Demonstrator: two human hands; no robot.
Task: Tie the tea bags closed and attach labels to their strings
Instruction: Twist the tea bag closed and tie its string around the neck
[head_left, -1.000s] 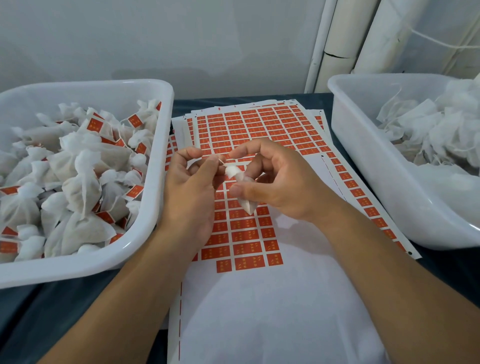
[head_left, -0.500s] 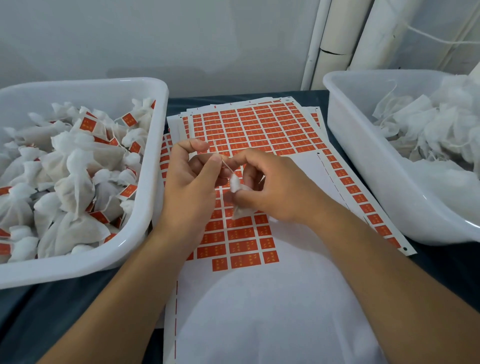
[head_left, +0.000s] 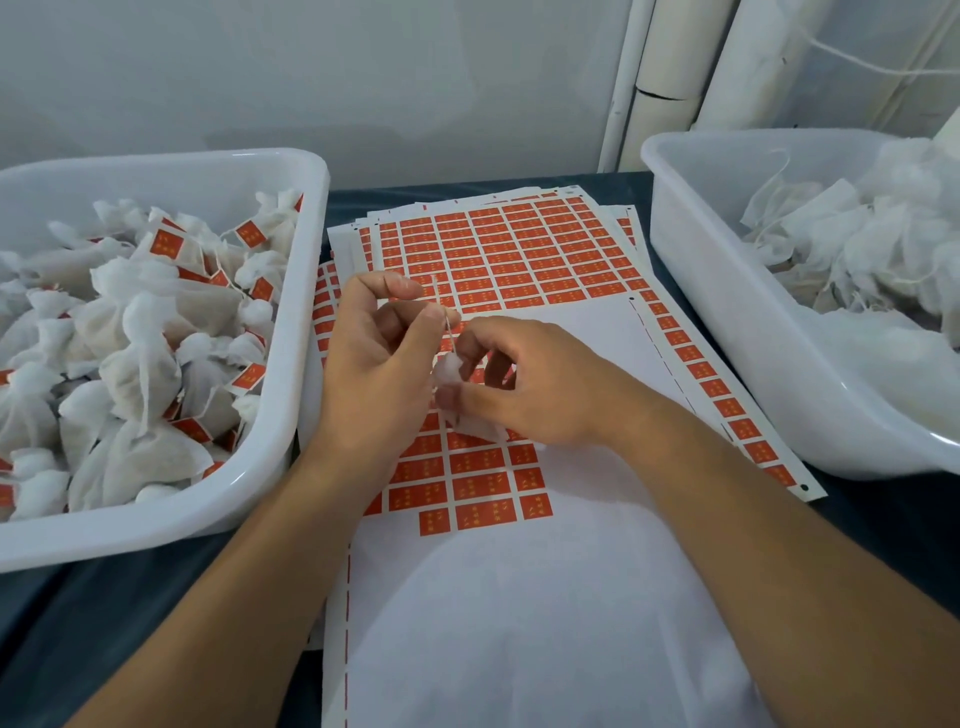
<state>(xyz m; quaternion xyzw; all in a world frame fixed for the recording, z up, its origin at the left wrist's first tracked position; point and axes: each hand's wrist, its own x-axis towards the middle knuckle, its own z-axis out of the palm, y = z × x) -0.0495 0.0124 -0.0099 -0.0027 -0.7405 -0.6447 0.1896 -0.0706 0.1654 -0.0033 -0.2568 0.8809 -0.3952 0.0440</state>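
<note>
White mesh tea bag (head_left: 451, 375) above label sheet (head_left: 483, 467) | right hand (head_left: 524, 387) pinches bag; left hand (head_left: 382, 358) pinches its string (head_left: 445, 317) taut | labelled bags fill left tub (head_left: 291, 332); untied ones, right tub (head_left: 691, 291)

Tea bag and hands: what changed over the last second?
The left hand drew the string up and taut, away from the tea bag; the right hand sank slightly with the bag. Both grips, both tubs and the label sheets stayed put.
</note>
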